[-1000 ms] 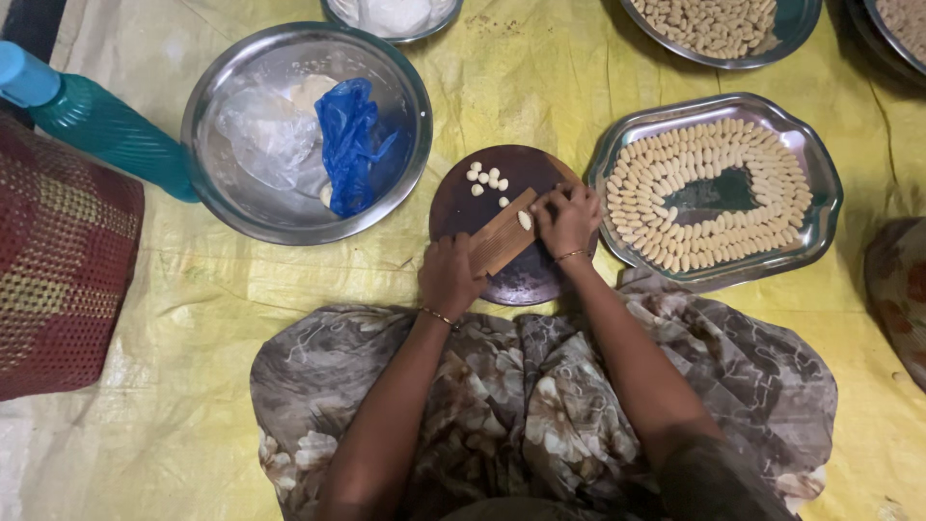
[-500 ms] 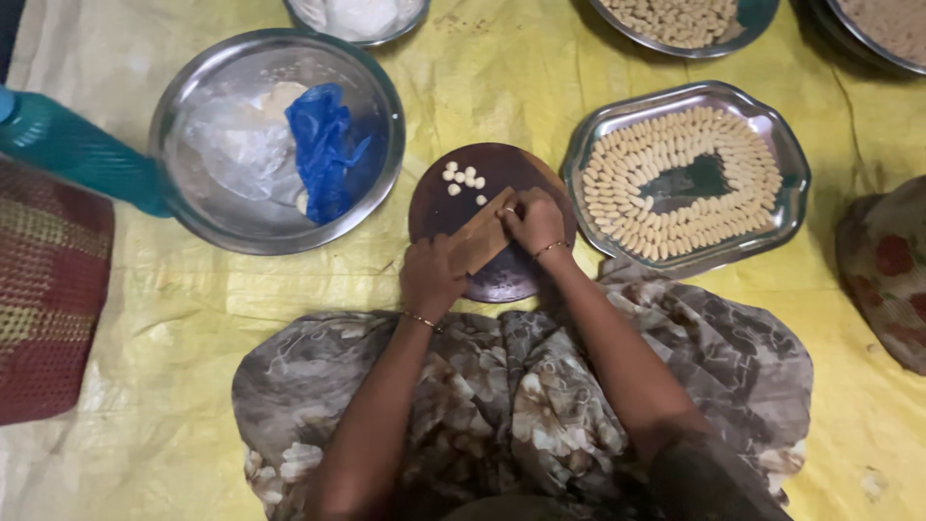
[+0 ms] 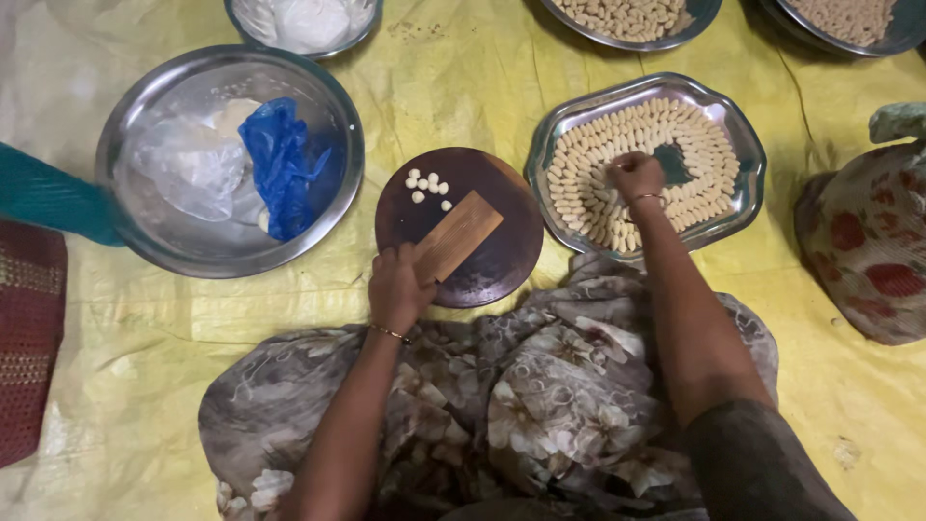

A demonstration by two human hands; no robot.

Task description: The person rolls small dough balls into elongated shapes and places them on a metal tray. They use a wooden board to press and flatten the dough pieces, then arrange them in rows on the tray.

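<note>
Left hand (image 3: 397,287) grips the lower end of the wooden paddle (image 3: 459,234), which lies flat on the round board (image 3: 502,260). Right hand (image 3: 634,176) is closed loosely over the tray (image 3: 735,130), at the inner edge of the dough rows (image 3: 588,183); contents not visible. Small dough pieces (image 3: 426,185) sit on the board's far side. Advisable: set each piece tight against its neighbour, without disturbing the rows.

Surface: yellow plastic sheet (image 3: 463,87), wrinkled, spread over the ground.
Centre: dark round board (image 3: 502,260).
Left: large steel bowl (image 3: 125,241); red woven mat (image 3: 29,338) at the edge.
Right: steel tray (image 3: 738,145) of dough pieces.
Top edge: three more steel dishes, cropped.
</note>
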